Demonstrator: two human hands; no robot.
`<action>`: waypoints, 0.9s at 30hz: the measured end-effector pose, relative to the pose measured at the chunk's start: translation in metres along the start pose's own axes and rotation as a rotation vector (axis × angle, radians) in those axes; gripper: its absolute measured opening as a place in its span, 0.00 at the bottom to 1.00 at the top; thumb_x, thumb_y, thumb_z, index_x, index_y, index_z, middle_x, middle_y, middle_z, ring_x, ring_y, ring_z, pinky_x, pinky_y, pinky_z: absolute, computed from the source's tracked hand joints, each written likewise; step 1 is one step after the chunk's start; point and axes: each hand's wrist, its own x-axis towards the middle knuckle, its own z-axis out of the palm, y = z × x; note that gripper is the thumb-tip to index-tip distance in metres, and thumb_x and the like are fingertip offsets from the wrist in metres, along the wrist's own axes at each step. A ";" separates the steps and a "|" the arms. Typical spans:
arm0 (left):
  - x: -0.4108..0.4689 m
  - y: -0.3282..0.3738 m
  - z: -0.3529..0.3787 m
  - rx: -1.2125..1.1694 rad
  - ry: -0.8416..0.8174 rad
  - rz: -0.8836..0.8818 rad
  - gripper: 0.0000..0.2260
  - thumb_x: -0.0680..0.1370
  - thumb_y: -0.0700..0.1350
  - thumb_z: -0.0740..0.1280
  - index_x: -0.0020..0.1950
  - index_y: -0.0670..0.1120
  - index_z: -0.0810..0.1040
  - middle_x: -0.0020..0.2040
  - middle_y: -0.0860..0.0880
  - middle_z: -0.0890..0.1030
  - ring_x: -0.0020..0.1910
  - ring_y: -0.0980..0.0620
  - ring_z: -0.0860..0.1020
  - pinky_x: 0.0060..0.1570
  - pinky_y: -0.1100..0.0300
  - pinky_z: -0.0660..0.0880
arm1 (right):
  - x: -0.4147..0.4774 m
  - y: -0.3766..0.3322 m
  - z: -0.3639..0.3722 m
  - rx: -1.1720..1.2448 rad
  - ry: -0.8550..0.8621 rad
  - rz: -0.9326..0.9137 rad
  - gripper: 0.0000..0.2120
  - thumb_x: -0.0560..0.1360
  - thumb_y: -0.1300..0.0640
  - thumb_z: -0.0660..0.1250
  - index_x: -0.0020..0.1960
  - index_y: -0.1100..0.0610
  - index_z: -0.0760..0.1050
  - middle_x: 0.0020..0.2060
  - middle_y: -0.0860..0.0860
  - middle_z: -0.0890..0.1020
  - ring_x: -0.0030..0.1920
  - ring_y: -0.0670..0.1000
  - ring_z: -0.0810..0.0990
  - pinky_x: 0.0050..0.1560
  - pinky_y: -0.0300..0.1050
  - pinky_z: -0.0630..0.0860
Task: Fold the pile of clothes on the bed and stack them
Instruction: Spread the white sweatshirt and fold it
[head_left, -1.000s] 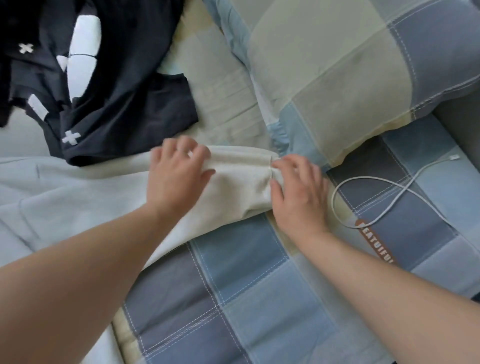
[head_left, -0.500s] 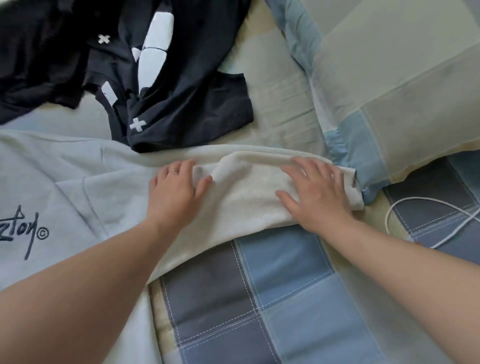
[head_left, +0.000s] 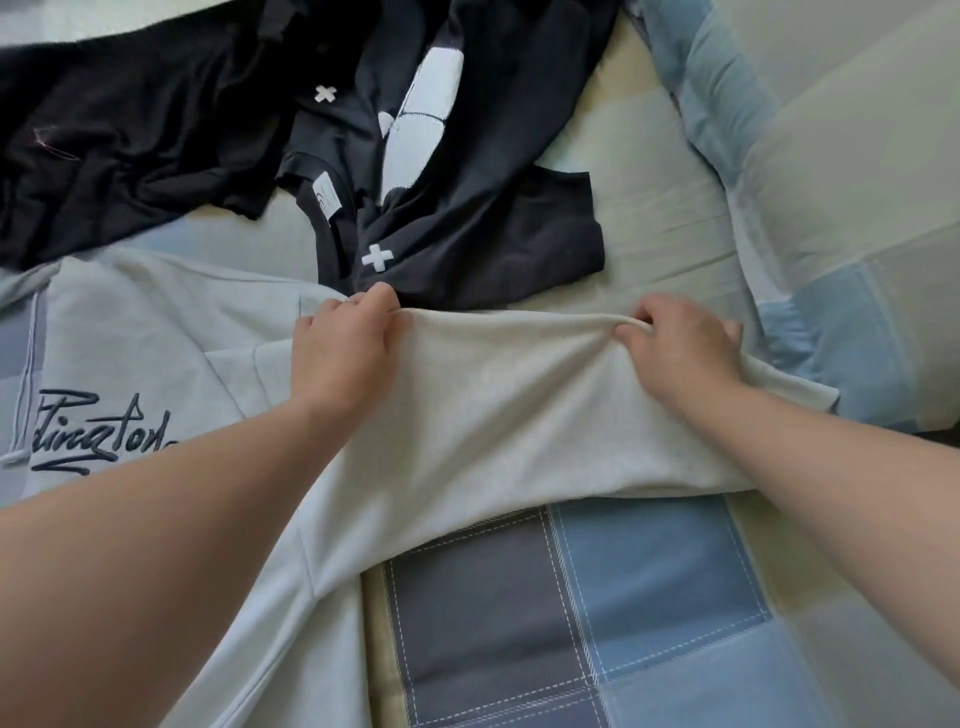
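A pale grey hoodie (head_left: 156, 338) with dark script lettering lies spread on the bed, and its sleeve (head_left: 519, 405) stretches to the right. My left hand (head_left: 343, 348) pinches the sleeve's far edge near the shoulder. My right hand (head_left: 680, 348) pinches the same edge nearer the cuff, bunching the fabric. The sleeve is pulled taut between them. Beyond it lies a black T-shirt (head_left: 467, 208) with white crosses and a white print, crumpled. Another black garment (head_left: 130, 145) lies at the far left.
The bed cover (head_left: 597, 597) is a blue, grey and cream check. A matching checked pillow (head_left: 831, 208) sits at the right, close to the sleeve's cuff.
Both hands went from lying flat on the sleeve to pinching its far edge. The view has shifted left, so the white cable is out of sight and the hoodie's lettering shows.
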 end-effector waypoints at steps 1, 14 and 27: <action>0.003 0.001 0.001 -0.003 0.045 -0.012 0.03 0.82 0.45 0.59 0.50 0.49 0.70 0.40 0.53 0.72 0.46 0.45 0.67 0.48 0.52 0.59 | 0.003 0.004 -0.001 0.045 0.048 0.028 0.09 0.81 0.47 0.62 0.45 0.51 0.72 0.48 0.50 0.78 0.54 0.58 0.76 0.51 0.51 0.58; -0.031 -0.041 0.012 -0.064 0.068 -0.027 0.15 0.80 0.51 0.64 0.66 0.50 0.74 0.66 0.50 0.76 0.68 0.45 0.69 0.69 0.50 0.58 | -0.010 -0.027 0.010 -0.006 0.131 0.006 0.14 0.78 0.51 0.65 0.62 0.53 0.72 0.61 0.55 0.75 0.62 0.61 0.71 0.62 0.57 0.63; -0.016 -0.137 0.007 0.056 -0.286 -0.169 0.24 0.82 0.56 0.59 0.77 0.63 0.57 0.80 0.51 0.58 0.77 0.41 0.59 0.68 0.40 0.63 | 0.008 -0.197 0.050 -0.157 0.118 -0.374 0.17 0.79 0.47 0.65 0.67 0.45 0.73 0.59 0.49 0.72 0.57 0.56 0.71 0.56 0.51 0.66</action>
